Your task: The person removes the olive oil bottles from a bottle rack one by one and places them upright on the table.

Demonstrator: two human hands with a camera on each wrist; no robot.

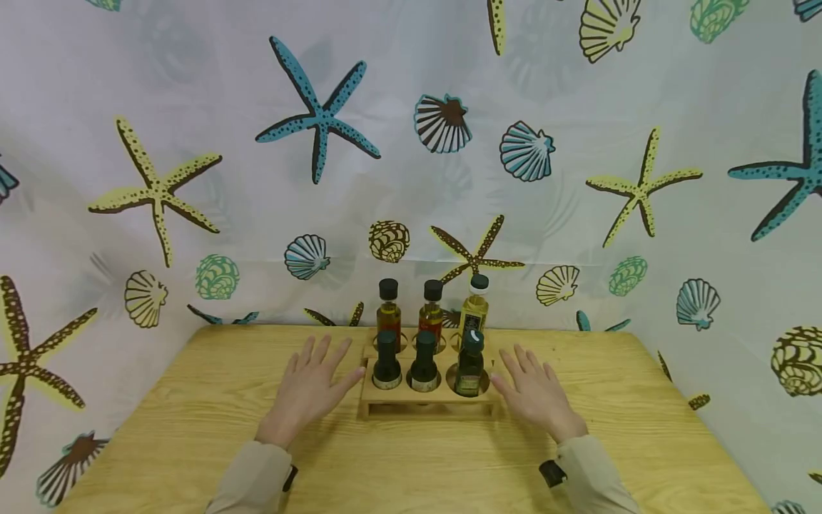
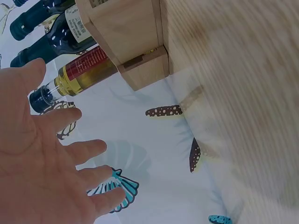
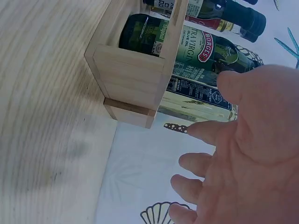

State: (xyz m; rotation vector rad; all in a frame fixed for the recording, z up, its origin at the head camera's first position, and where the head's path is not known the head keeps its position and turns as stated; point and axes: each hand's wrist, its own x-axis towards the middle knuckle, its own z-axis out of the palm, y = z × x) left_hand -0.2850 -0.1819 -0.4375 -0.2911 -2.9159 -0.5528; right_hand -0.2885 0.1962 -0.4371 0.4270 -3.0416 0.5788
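A stepped wooden bottle rack (image 1: 427,408) stands near the back of the table, with two rows of round holes. In its front row sit two dark bottles with black caps (image 1: 387,360) and a green olive oil bottle (image 3: 198,49) at the right. Behind them stand two red-labelled bottles (image 2: 86,70) and a pale yellow oil bottle (image 1: 474,310). My left hand (image 1: 312,385) is spread with straight fingers just left of the rack, holding nothing. On the right side, my right hand (image 1: 534,392) is likewise spread, its fingertips close to the rack's side.
The rack stands on a light wooden table (image 1: 411,464). Behind the table and along its sides hangs a white cloth (image 1: 385,193) printed with starfish and shells, its lower part meeting the table's back edge.
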